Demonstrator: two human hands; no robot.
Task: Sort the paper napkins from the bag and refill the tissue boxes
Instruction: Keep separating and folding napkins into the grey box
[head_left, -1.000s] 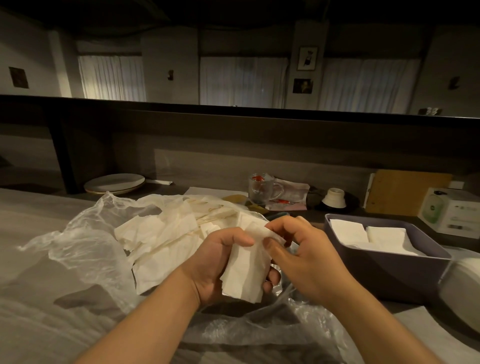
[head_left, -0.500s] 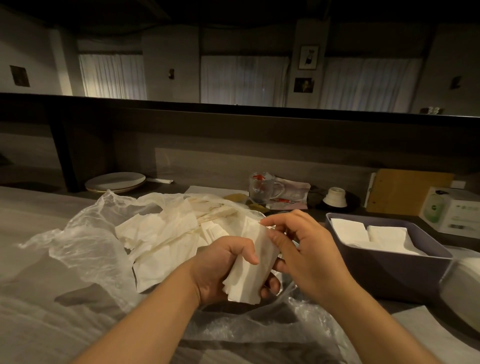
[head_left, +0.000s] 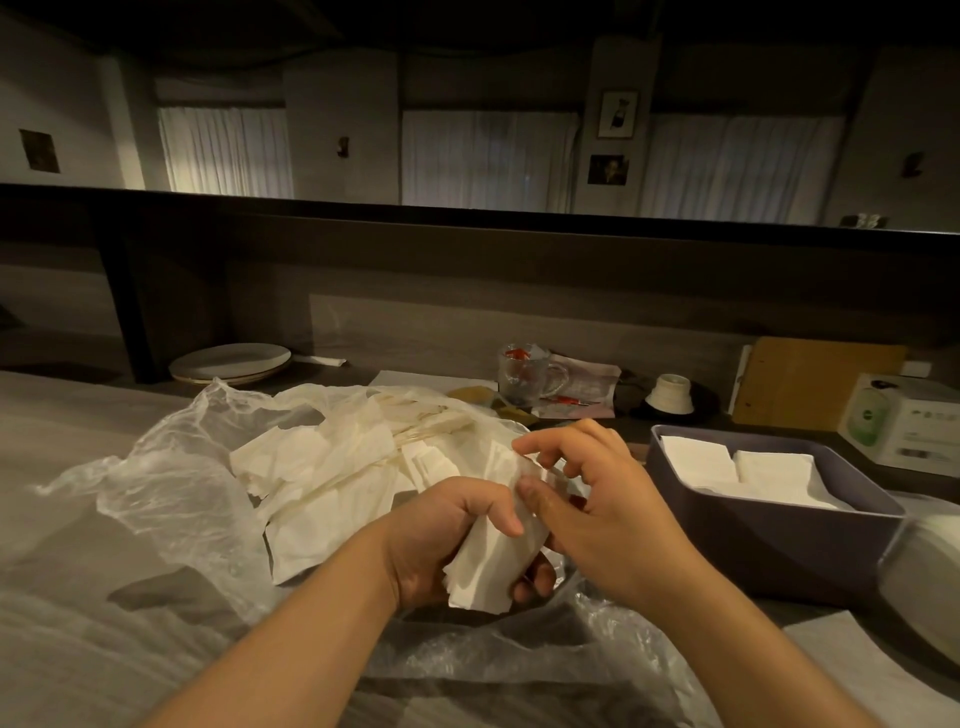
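Fingers first: the left hand (head_left: 447, 540) has its fingers (head_left: 506, 514) curled tight round a small stack of napkins (head_left: 488, 566), thumb over the top, fingertips showing underneath. The right hand (head_left: 602, 514) pinches the stack's upper edge between thumb and forefinger, other fingers curled loose above. That stack sits just near of the crumpled plastic bag (head_left: 171, 483), which spills loose napkins (head_left: 332, 467) across the bench (head_left: 62, 447). To the right stands the grey tissue box (head_left: 769, 540), folded napkins already inside. This paper looks feather-light, soft and quick to tear or crease, so I'd say grip the folded edges squarely, whole stack together, not single corners. Plates (head_left: 231, 361) and a glass mug (head_left: 524, 374) wait far back.
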